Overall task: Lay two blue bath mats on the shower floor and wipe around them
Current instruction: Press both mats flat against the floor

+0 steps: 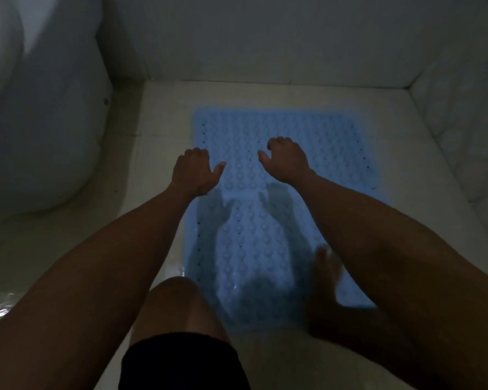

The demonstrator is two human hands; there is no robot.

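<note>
1. My two soft blue rubber bath mats with round bumps and small holes both lie flat on the pale tiled shower floor [164,114]. The far mat [279,128] sits near the back wall. The near mat [254,249] sits next to it, and their edges meet in a line across the middle.
2. My left hand [193,171] hangs above the left edge of the far mat. My right hand [286,160] hangs above its middle. The shadows below them tell me they are up in the air, not touching.
3. Each grip is empty. The fingers curl down loosely and the thumbs stick out. I hold nothing.
4. My bare foot [326,274] stands on the near mat, and my knee [178,294] is bent over its front edge.
5. I think the next good move is to press flat palms down on the mats so they stick.
6. Then I need a cloth. I see none here.
7. The floor shines wet at the left, so I should step slowly.
8. A white toilet [40,122] stands to the left.
</note>
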